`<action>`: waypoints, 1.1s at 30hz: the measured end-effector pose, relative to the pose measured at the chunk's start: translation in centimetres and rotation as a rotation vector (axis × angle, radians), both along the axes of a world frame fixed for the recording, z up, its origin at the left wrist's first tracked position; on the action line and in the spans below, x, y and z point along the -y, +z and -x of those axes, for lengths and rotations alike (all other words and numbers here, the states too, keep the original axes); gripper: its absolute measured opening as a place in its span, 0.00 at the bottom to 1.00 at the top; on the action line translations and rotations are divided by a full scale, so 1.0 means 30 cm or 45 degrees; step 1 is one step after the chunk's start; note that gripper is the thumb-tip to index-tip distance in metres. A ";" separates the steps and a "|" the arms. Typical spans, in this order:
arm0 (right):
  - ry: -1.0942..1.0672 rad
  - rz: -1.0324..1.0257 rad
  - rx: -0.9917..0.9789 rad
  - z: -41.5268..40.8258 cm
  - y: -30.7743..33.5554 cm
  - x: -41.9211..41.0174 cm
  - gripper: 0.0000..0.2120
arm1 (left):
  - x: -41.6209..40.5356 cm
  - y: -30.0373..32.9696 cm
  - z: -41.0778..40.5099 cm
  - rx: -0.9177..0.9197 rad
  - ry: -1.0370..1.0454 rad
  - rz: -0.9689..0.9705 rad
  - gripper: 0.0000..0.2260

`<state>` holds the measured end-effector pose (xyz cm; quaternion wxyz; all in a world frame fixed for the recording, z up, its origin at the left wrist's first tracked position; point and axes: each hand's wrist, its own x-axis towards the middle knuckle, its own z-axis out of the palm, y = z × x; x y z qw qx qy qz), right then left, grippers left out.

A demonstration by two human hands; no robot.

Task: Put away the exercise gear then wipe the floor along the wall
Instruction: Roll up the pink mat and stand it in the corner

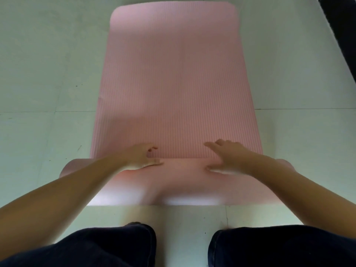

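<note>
A pink ribbed exercise mat [173, 74] lies flat on the pale tiled floor, stretching away from me. Its near end is rolled into a thick roll [183, 184] lying across the view in front of my knees. My left hand [142, 157] rests on top of the roll, left of centre, with its fingers loosely bent over the far side. My right hand [229, 157] presses on the roll right of centre, fingers spread and fairly straight, reaching onto the flat part. Both forearms cover parts of the roll's ends.
Pale tiled floor [48, 83] surrounds the mat on both sides. A dark strip, a wall base or furniture edge [341, 31], runs along the upper right corner. My knees in dark trousers [115, 247] are on the floor just behind the roll.
</note>
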<state>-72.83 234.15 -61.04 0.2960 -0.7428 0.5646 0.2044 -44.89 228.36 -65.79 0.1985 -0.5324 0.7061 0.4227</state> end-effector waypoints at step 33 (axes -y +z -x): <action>-0.289 -0.271 0.281 0.001 -0.078 0.026 0.35 | -0.163 0.072 0.068 0.148 -0.699 0.214 0.53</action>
